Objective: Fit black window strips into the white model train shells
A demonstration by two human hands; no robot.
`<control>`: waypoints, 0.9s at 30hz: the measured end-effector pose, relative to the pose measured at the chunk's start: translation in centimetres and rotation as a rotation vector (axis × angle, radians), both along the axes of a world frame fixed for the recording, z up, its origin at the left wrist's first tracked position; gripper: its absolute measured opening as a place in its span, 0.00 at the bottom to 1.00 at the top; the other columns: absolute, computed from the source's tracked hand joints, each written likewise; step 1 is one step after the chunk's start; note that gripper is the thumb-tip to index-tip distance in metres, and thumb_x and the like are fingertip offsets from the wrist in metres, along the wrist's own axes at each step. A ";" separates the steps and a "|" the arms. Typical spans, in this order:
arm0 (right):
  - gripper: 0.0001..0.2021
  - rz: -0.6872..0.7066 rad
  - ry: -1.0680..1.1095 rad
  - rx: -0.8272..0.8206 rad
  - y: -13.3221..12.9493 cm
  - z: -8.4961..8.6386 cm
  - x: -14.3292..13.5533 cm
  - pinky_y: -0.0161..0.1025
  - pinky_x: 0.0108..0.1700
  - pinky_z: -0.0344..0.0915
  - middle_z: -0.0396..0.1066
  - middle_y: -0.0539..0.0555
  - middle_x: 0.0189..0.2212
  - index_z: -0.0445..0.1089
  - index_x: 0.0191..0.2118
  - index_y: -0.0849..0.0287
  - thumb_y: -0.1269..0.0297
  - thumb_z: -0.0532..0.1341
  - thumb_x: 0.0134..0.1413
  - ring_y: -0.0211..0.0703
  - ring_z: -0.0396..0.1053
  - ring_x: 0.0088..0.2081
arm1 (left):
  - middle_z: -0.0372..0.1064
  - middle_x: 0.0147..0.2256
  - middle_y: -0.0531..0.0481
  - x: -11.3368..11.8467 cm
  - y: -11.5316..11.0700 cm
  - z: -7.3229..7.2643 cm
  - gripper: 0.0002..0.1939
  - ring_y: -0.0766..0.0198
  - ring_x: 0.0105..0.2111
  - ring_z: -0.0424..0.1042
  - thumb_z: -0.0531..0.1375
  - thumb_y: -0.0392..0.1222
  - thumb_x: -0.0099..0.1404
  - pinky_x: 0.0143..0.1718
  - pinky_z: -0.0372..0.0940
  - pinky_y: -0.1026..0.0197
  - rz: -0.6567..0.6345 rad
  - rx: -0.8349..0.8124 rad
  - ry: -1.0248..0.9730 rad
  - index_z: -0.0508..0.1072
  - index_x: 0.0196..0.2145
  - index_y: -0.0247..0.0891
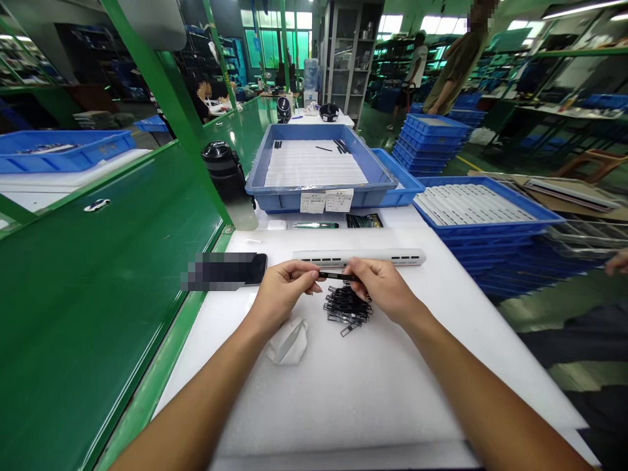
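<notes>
A small black strip (337, 277) is stretched level between my two hands. My left hand (289, 288) pinches its left end, and my right hand (380, 284) pinches its right end. Just beyond them lies a long white bar (405, 256) with dark slots, crossing the white work surface (353, 399). Under and in front of the strip is a loose pile of small black frame-like pieces (346, 307). A crumpled white tissue (289, 341) rests below my left hand.
A black phone (252, 268) lies at the left edge, near a dark bottle (226, 176). Behind the bar are a green pen-like tool (315, 225) and a blue tray (324, 196) of white bars. Stacked blue trays (490, 226) stand right. Other people are in the background.
</notes>
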State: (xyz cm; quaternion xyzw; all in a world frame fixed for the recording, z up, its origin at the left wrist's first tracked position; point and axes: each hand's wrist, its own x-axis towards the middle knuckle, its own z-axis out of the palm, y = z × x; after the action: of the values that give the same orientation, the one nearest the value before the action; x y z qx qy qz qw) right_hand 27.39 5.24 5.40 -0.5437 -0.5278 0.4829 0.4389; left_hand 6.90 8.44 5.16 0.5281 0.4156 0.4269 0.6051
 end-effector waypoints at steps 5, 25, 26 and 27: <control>0.28 0.030 0.140 0.018 0.2 -0.4 0.4 0.34 0.23 0.58 0.69 0.50 0.22 0.73 0.36 0.62 0.38 0.55 0.61 0.33 0.63 0.20 | 0.77 0.25 0.51 0.0 0.2 -0.2 0.12 0.67 0.27 0.76 0.69 0.39 0.59 0.33 0.67 0.66 0.042 -0.004 -0.068 0.78 0.40 0.34; 0.25 0.032 0.157 0.050 0.5 -0.6 0.6 0.36 0.25 0.62 0.73 0.54 0.26 0.75 0.40 0.63 0.42 0.56 0.64 0.36 0.65 0.22 | 0.76 0.26 0.51 -0.3 0.4 -0.4 0.12 0.67 0.29 0.76 0.69 0.41 0.59 0.34 0.67 0.65 0.064 0.017 -0.078 0.77 0.39 0.35; 0.26 0.010 0.167 0.059 0.5 -0.6 0.7 0.36 0.25 0.62 0.73 0.54 0.26 0.75 0.39 0.63 0.42 0.55 0.64 0.36 0.65 0.22 | 0.76 0.26 0.51 -0.3 0.4 -0.5 0.12 0.67 0.28 0.76 0.69 0.41 0.59 0.34 0.67 0.66 0.076 0.016 -0.077 0.77 0.39 0.34; 0.27 -0.023 0.173 0.073 0.6 -0.7 0.9 0.36 0.25 0.62 0.72 0.54 0.25 0.76 0.38 0.63 0.41 0.54 0.64 0.36 0.65 0.22 | 0.76 0.25 0.51 -0.4 0.5 -0.6 0.12 0.67 0.28 0.75 0.69 0.41 0.59 0.33 0.66 0.66 0.092 0.017 -0.076 0.77 0.39 0.34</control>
State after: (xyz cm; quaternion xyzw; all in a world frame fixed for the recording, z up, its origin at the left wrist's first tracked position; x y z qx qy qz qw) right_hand 28.27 5.87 4.74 -0.4894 -0.4990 0.5035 0.5079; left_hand 6.55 8.96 4.61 0.4970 0.4125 0.4774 0.5957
